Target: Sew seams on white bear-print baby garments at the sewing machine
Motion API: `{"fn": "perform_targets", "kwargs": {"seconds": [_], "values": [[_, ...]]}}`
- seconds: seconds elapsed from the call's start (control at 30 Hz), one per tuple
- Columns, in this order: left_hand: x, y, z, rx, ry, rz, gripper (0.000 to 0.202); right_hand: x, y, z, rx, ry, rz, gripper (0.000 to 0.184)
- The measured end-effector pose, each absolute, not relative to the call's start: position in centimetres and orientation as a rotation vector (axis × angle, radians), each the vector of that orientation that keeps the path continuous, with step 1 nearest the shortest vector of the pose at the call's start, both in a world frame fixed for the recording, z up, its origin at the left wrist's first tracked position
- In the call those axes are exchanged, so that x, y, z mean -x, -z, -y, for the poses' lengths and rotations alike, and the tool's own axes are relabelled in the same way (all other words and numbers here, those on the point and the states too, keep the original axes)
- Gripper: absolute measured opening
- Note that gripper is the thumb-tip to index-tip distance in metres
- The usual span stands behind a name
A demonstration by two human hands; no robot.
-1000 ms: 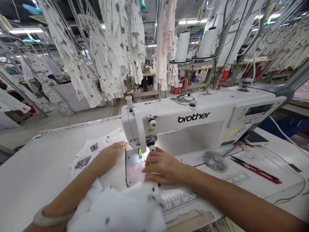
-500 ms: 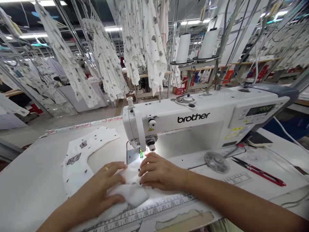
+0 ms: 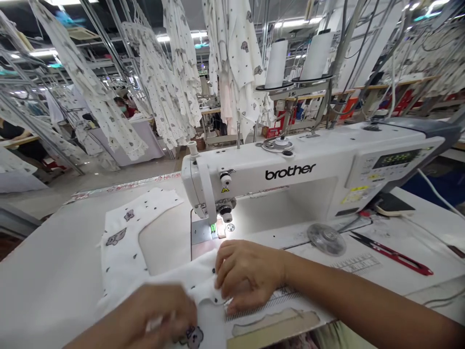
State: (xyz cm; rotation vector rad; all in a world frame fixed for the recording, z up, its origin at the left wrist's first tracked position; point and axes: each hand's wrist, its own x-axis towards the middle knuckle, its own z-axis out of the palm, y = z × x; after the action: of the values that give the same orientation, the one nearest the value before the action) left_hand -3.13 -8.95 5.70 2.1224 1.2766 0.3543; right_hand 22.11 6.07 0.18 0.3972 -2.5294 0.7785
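A white fabric piece point(image 3: 123, 261) printed with small dots and grey bear figures curves across the table in front of the sewing machine point(image 3: 290, 169). My right hand point(image 3: 247, 274) has its fingers curled on the fabric's edge, just in front of the needle area. Lower and to the left, my left hand point(image 3: 163, 310) is blurred, its fingers bent around the near part of the same fabric. A bear print shows beside its fingertips. Under the lit presser foot point(image 3: 213, 228) the metal plate is visible, with the fabric lying nearer to me.
Red-handled thread snips point(image 3: 392, 253) and a clear round disc point(image 3: 326, 239) lie right of the machine. A printed ruler strip point(image 3: 279, 295) runs along the table's front. Thread cones point(image 3: 276, 63) stand behind, and printed garments point(image 3: 160, 82) hang beyond.
Both hands have drawn the fabric back from the needle towards me. My left hand has dropped lower, its fingers now bent; my right hand has come slightly nearer.
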Motion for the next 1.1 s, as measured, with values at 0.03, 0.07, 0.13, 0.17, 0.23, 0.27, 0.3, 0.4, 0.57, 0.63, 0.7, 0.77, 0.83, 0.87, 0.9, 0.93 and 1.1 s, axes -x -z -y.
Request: {"fn": "perform_targets", "kwargs": {"seconds": [0.03,0.07,0.13,0.17,0.23,0.27,0.3,0.4,0.57,0.63,0.7,0.77,0.83,0.87,0.9,0.93,1.1], "values": [[2.4,-5.6,7.8,-2.095,-0.427,-1.432,0.030,-22.1,-0.1,-6.0,-0.394,-0.785,2.521,0.028],[1.7,-5.2,6.6,-2.070,-0.507,-1.586,0.029,-22.1,0.0,-6.0,-0.386,-0.779,2.515,0.028],[0.2,-4.0,4.5,-2.074,-0.586,-1.784,0.025,-22.2,-0.1,-6.1,-0.335,-0.716,2.522,0.031],[-0.4,-3.2,3.8,-2.100,-0.580,-1.833,0.021,-22.2,-0.2,-6.2,-0.288,-0.654,2.537,0.032],[-1.2,-1.8,2.7,-2.166,-0.532,-1.871,0.018,-22.4,-0.6,-6.6,-0.182,-0.489,2.573,0.035],[-1.4,-1.1,2.4,-2.194,-0.522,-1.876,0.019,-22.5,-0.7,-6.7,-0.135,-0.402,2.590,0.035],[-1.4,-0.7,2.1,-2.210,-0.531,-1.884,0.020,-22.6,-0.9,-6.9,-0.099,-0.324,2.607,0.033],[-1.0,-0.2,1.1,-2.187,-0.573,-1.882,0.018,-22.9,-1.1,-7.2,0.001,-0.195,2.683,0.027],[-0.4,-1.0,0.2,-2.277,-0.637,-1.778,0.009,-23.2,-1.3,-7.1,0.147,-0.285,2.774,0.023],[-0.4,-1.3,0.8,-2.474,-0.636,-1.655,0.020,-23.2,-1.5,-7.0,0.154,-0.289,2.781,0.022],[-0.4,-1.2,1.7,-2.706,-0.578,-1.496,0.034,-23.2,-1.5,-7.0,0.163,-0.257,2.783,0.022],[-0.3,-0.8,2.4,-2.892,-0.525,-1.387,0.046,-23.1,-1.5,-7.0,0.172,-0.210,2.781,0.021],[0.1,-0.2,2.6,-2.972,-0.501,-1.377,0.050,-23.1,-1.4,-7.2,0.190,-0.172,2.775,0.021],[0.3,0.1,2.5,-2.973,-0.491,-1.391,0.050,-23.0,-1.4,-7.2,0.204,-0.159,2.772,0.021],[0.4,0.3,2.2,-2.960,-0.482,-1.404,0.049,-23.0,-1.4,-7.3,0.220,-0.147,2.771,0.021],[0.6,0.4,1.8,-2.945,-0.475,-1.408,0.049,-22.9,-1.3,-7.4,0.237,-0.131,2.771,0.021],[0.9,0.8,-0.1,-2.894,-0.478,-1.436,0.050,-22.6,-1.3,-7.7,0.366,-0.060,2.746,0.018]]}}
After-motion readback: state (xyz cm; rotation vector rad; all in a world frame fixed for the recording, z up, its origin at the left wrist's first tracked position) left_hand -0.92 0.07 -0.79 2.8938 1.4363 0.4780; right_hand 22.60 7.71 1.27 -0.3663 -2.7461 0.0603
